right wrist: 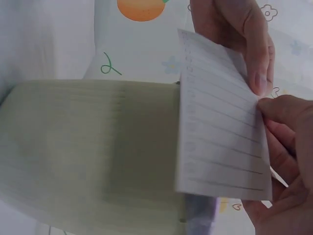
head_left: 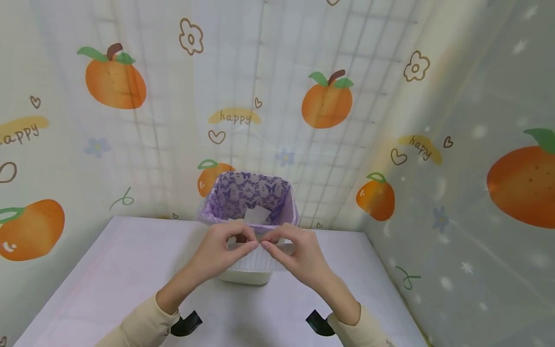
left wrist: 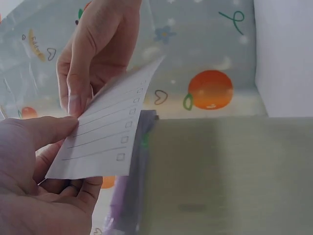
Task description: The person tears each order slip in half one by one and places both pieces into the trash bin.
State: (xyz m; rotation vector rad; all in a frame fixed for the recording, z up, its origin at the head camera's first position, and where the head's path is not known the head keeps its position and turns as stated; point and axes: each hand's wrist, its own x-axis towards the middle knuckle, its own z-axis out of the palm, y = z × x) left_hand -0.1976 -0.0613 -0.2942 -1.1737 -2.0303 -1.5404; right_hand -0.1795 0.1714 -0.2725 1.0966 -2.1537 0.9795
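A small sheet of white lined paper (left wrist: 105,129), with a column of little checkboxes along one edge, is pinched along its top edge by both hands. My left hand (head_left: 223,248) grips it between thumb and index finger, and my right hand (head_left: 301,250) does the same, the fingertips of the two nearly meeting. Just behind the hands stands a pale bin (head_left: 247,277) lined with a purple patterned bag (head_left: 253,188). Scraps of white paper (head_left: 257,214) lie inside it. The sheet hangs in front of the bin's near side.
The bin stands on a white table (head_left: 143,270) near its back edge. Behind and at the sides hang curtains (head_left: 165,120) printed with oranges. Black straps (head_left: 187,324) are on both wrists.
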